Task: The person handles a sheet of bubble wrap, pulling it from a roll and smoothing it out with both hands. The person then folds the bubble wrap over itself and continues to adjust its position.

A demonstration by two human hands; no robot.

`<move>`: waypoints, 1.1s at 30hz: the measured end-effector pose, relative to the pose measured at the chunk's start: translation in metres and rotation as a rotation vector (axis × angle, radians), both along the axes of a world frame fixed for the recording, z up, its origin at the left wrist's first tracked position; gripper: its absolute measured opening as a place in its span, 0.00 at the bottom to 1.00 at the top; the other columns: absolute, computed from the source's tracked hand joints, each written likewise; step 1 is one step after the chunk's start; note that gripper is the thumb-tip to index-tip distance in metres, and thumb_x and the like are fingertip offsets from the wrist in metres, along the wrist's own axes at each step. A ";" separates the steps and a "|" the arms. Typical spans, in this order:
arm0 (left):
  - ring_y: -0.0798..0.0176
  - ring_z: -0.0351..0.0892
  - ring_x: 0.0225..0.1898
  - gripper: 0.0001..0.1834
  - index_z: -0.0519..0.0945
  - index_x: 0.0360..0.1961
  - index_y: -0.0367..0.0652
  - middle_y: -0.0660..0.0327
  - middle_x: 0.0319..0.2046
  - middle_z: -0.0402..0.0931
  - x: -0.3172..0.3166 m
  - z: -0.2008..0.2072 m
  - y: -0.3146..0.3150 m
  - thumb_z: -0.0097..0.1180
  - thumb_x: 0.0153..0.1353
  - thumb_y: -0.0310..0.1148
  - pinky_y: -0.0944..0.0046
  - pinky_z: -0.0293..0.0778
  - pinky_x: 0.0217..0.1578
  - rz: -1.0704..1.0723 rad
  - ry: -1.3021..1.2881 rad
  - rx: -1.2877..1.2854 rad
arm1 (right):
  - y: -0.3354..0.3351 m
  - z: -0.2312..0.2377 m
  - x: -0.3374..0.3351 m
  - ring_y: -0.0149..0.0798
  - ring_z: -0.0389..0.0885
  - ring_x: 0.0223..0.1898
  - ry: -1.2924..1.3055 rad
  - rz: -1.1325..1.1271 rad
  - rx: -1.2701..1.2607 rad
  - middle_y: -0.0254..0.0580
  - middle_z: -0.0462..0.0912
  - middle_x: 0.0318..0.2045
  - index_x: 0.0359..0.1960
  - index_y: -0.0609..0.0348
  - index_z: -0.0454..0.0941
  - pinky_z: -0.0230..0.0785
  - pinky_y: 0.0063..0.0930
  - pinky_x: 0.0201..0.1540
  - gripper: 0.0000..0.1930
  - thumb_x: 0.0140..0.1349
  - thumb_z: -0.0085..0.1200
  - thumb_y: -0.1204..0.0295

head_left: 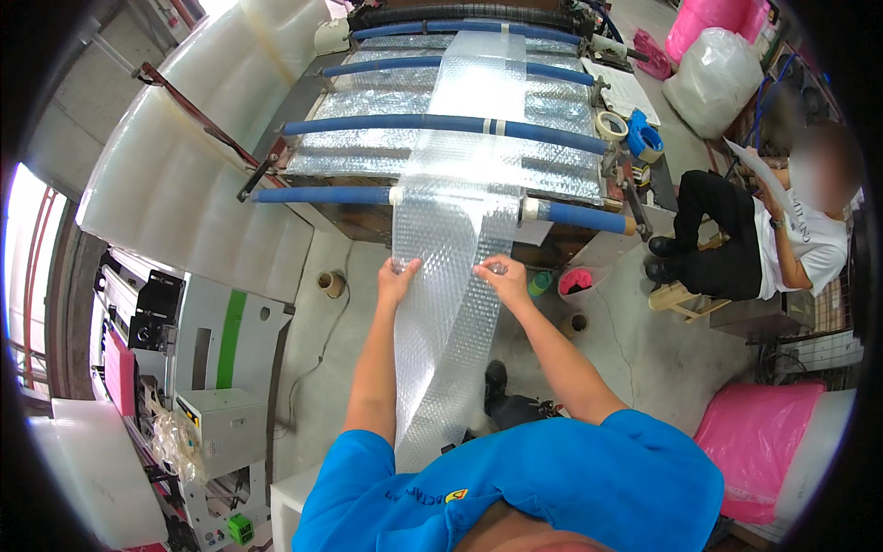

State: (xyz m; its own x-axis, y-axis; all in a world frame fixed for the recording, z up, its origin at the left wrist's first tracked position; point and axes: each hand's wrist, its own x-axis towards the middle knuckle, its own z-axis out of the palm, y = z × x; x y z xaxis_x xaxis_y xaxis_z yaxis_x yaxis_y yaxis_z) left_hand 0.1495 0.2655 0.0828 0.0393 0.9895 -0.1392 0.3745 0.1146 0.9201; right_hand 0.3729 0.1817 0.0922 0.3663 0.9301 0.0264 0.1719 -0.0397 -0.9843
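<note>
A long strip of clear bubble wrap (432, 304) comes off the machine's front roller and hangs down toward my body. Its left edge is pinched in my left hand (397, 279), thumb lying on top. On the opposite edge my right hand (503, 276) grips the wrap between thumb and fingers. Between my hands the strip is partly folded over along its right side. Blue rollers (331, 195) cross the machine ahead, and the strip passes over them from the far end.
Large rolls of bubble wrap (175, 147) stand at the left, above a white machine (207, 340). A seated person (782, 221) holds papers at the right. On the floor are a cardboard tube (330, 284) and a bin with pink material (577, 281). Tape rolls (611, 126) lie beside the rollers.
</note>
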 end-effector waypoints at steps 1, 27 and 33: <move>0.69 0.72 0.27 0.25 0.73 0.31 0.35 0.60 0.27 0.75 0.000 0.008 0.003 0.64 0.39 0.45 0.68 0.68 0.31 0.015 0.020 0.019 | 0.004 0.010 0.000 0.22 0.70 0.18 0.041 -0.025 0.005 0.33 0.77 0.19 0.22 0.59 0.77 0.62 0.16 0.21 0.07 0.44 0.60 0.69; 0.67 0.75 0.29 0.26 0.74 0.34 0.35 0.57 0.29 0.76 -0.132 0.078 -0.211 0.66 0.36 0.40 0.67 0.71 0.32 -0.156 0.011 -0.192 | -0.229 0.044 -0.122 0.28 0.71 0.33 0.566 0.347 -0.294 0.35 0.74 0.41 0.50 0.54 0.67 0.65 0.22 0.38 0.21 0.52 0.49 0.68; 0.64 0.75 0.30 0.29 0.73 0.37 0.33 0.56 0.30 0.76 -0.156 0.076 -0.240 0.66 0.37 0.43 0.66 0.71 0.33 -0.291 0.083 -0.267 | -0.233 0.033 -0.141 0.29 0.72 0.34 0.413 0.222 -0.340 0.36 0.75 0.33 0.44 0.58 0.71 0.67 0.25 0.32 0.19 0.48 0.56 0.67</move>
